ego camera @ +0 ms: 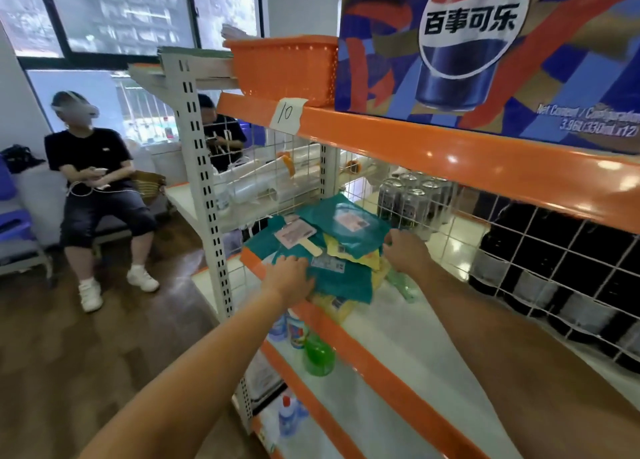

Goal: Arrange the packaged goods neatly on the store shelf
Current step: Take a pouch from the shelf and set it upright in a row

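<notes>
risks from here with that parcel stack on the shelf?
1. The teal and yellow parcels overhang the shelf's orange front lip; a push from the left hand could tip the lower ones off.
2. The right hand works near the dark cans and could knock them.

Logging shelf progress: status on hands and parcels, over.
Left hand flat on the teal parcels. Right hand gripping the stack's right edge. Stack still askew. Green bottle lying beside it.
</notes>
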